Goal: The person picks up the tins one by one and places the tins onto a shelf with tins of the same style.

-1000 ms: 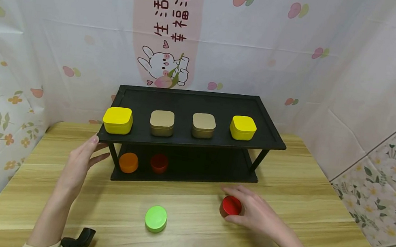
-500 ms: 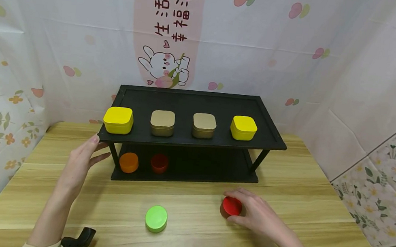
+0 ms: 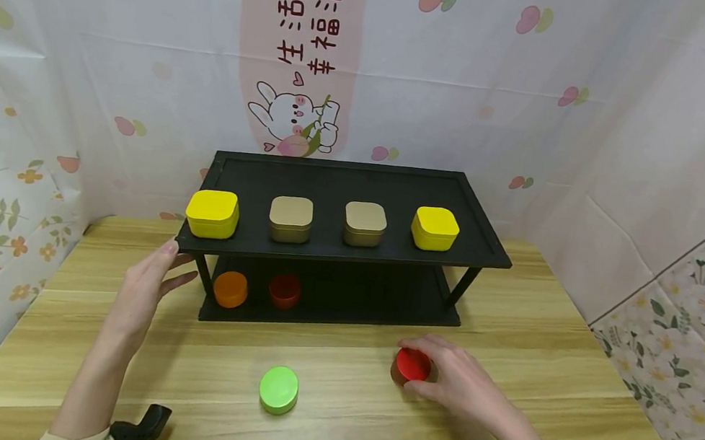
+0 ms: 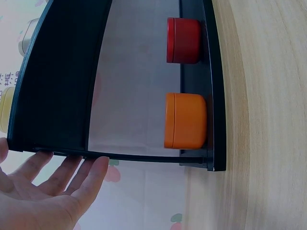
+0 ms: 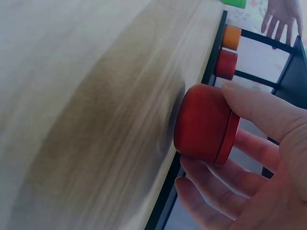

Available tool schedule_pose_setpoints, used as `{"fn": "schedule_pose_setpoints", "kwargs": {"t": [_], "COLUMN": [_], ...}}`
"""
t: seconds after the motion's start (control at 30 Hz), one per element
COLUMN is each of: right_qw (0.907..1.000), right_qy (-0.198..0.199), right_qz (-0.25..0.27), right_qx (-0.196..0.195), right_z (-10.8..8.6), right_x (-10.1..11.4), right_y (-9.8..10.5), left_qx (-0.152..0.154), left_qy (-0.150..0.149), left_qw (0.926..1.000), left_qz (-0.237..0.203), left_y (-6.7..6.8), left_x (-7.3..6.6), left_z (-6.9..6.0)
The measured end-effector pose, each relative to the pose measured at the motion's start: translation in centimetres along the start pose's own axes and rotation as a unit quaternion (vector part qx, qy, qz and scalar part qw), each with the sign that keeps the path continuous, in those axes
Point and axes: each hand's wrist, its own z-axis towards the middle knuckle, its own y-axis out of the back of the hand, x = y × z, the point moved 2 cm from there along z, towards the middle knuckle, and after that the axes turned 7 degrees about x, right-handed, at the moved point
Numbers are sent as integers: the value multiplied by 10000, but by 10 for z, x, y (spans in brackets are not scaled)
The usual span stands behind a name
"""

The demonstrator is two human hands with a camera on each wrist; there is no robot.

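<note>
In the head view, my right hand [image 3: 458, 381] holds a small round red tin [image 3: 411, 366] in front of the shelf's right half. The right wrist view shows the thumb on one side of this lidded tin [image 5: 204, 125] and fingers on the other. Whether its base touches the table cannot be told. My left hand [image 3: 138, 290] touches the left end of a black two-tier shelf [image 3: 337, 178] with its fingers extended. In the left wrist view, the fingertips [image 4: 100, 165] meet the upper tier's end edge. An orange tin [image 4: 186, 120] and another red tin [image 4: 184, 40] stand on the lower tier.
A round green tin [image 3: 278, 390] stands on the wooden table [image 3: 342, 429] between my arms. On the upper tier, two yellow square tins [image 3: 212, 214] flank two gold-brown ones [image 3: 290, 220]. A printed curtain [image 3: 473, 81] hangs behind the shelf.
My right fingers have shifted slightly around the red tin, which stays in nearly the same spot. The left hand and the other tins stay put; the whole view drifts very slightly.
</note>
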Motion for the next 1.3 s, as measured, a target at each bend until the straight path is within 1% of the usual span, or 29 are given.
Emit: {"fn": "schedule_pose_setpoints", "kwargs": {"t": [0.17, 0.43, 0.6, 0.83, 1.0, 1.2, 1.3], "right_qw": [9999, 9997, 9997, 9988, 9987, 9989, 9989], "right_qy": [103, 221, 202, 383, 393, 350, 346], "right_qz": [-61, 21, 13, -4, -70, -64, -41], "right_qx": [-101, -113, -146, -291, -329, -302, -314], "right_z": [4, 13, 21, 31, 39, 49, 53], "right_x": [3, 6, 8, 13, 16, 20, 21], "right_y": [4, 7, 8, 12, 15, 17, 17], "left_qx": [7, 17, 7, -5, -13, -6, 1], "left_qy": [63, 10, 25, 81, 66, 137, 71], "left_qw": [10000, 10000, 10000, 9999, 9999, 9998, 9999], "left_qz": [65, -12, 58, 75, 129, 139, 82], "left_y": [0, 0, 1, 1, 1, 1, 2], "left_x": [0, -1, -1, -1, -1, -1, 0], "left_z": [1, 2, 2, 2, 0, 1, 2]}}
